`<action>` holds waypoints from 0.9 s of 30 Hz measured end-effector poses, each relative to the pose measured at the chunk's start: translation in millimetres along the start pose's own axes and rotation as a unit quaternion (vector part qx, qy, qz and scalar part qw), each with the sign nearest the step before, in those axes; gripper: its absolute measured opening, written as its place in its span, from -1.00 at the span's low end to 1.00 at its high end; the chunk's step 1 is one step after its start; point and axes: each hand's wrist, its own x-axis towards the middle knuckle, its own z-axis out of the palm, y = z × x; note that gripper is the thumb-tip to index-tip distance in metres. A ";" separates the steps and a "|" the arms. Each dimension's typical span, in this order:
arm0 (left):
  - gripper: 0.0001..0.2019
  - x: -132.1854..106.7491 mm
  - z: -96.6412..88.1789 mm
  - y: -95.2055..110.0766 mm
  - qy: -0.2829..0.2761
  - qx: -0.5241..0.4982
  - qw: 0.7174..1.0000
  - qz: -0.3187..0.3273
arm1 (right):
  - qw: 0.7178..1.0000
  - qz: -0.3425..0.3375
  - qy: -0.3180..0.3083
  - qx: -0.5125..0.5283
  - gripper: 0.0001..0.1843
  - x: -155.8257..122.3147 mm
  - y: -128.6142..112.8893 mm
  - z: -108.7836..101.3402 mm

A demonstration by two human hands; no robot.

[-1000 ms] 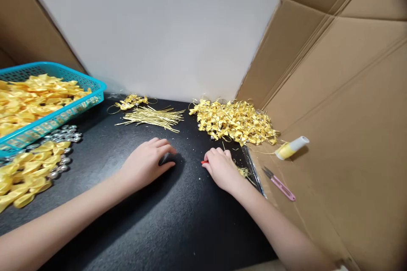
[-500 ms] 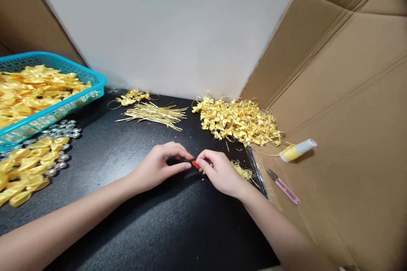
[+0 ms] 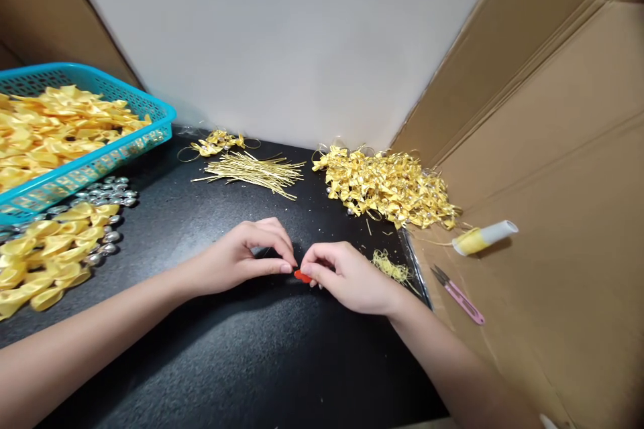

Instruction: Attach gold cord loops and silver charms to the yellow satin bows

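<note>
Over the black tabletop (image 3: 226, 355), my right hand (image 3: 347, 275) pinches a small red piece (image 3: 302, 276) between thumb and fingers. Its exact kind does not show, as the fingertips cover part of it. Just to the left, my left hand (image 3: 254, 255) has its thumb and index fingertips drawn together beside the red piece. Whatever may be between those fingertips is too small to make out. Beyond both hands lies a bundle of gold twist ties (image 3: 256, 173). Yellow thread scraps (image 3: 391, 266) sit to the right of my right hand.
A blue basket (image 3: 168, 122) of yellow ribbon bows stands at the left. In front of it are silver beads (image 3: 109, 236) and loose yellow bows (image 3: 37, 268). Finished-looking bows (image 3: 392, 184) are heaped at back right. Pink thread snips (image 3: 461, 298) and a thread spool (image 3: 483, 238) rest on cardboard.
The whole view has shifted slightly. My left thumb and index fingertips have come closer together, and more of the red piece shows beside my right fingertips.
</note>
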 end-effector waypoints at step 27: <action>-0.88 -17.1 -0.7 6.8 0.030 0.151 0.986 0.061 | 0.999 -0.004 0.017 -0.027 -0.83 10.9 1.8 6.5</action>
